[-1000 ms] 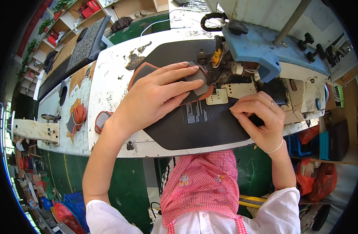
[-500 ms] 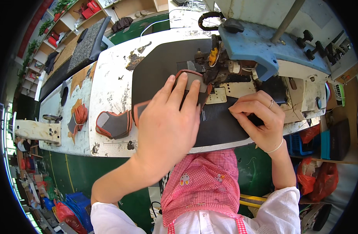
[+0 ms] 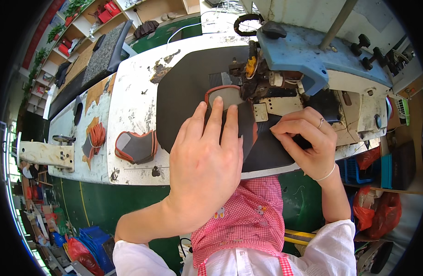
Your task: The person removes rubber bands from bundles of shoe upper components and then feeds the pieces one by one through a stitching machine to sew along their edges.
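Note:
My left hand [image 3: 204,156] lies palm down, fingers stretched out, on a grey fabric piece [image 3: 226,95] with a reddish-brown edge strip. That piece rests on the dark work plate [image 3: 186,69], its far right edge at the needle area of a blue machine [image 3: 292,53]; the hand covers much of it. Beside the piece's right edge, my right hand [image 3: 308,138] is closed in a pinch over the plate, and whatever is between thumb and fingers is hidden or too small to name. The two hands are apart.
To the left on the worn white table [image 3: 128,101] lies a stack of similar edged grey pieces [image 3: 135,148]. Farther left, a tied reddish bundle [image 3: 96,137] lies on another table. A blue basket [image 3: 349,170] stands below at right.
My left hand has shifted right and toward me, and the edged piece has turned and slid with it. My right hand has stayed in place.

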